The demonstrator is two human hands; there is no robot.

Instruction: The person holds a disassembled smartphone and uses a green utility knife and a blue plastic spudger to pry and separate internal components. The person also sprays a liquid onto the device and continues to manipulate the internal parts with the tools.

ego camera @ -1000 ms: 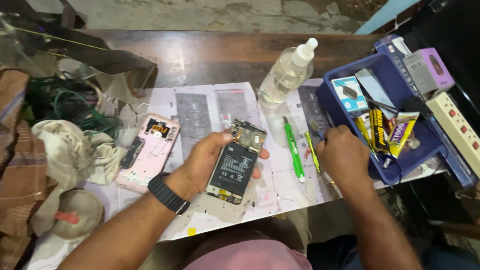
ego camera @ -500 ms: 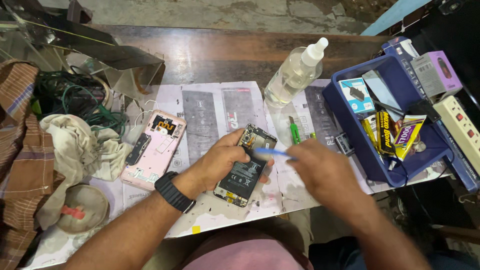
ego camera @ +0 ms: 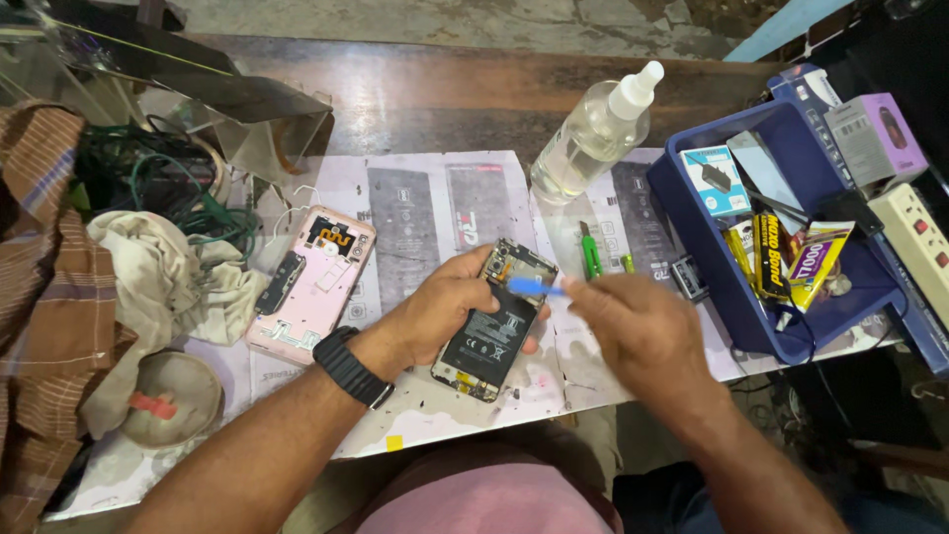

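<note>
At table centre, the left hand (ego camera: 435, 316) is clamped around the opened phone (ego camera: 494, 318), likely light, stiff and fragile, best held by its edges, while the right hand (ego camera: 643, 331), at three o'clock, pinches a blue tool (ego camera: 536, 287).

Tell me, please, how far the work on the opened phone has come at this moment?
Done: the pink back cover is off and lies on the paper beside the phone.
In hand: the left hand holds the opened phone, battery showing, while the right hand brings a blue tool to its upper part.
Left: the battery and boards appear to sit in the frame, so nothing inside looks removed yet.
</note>
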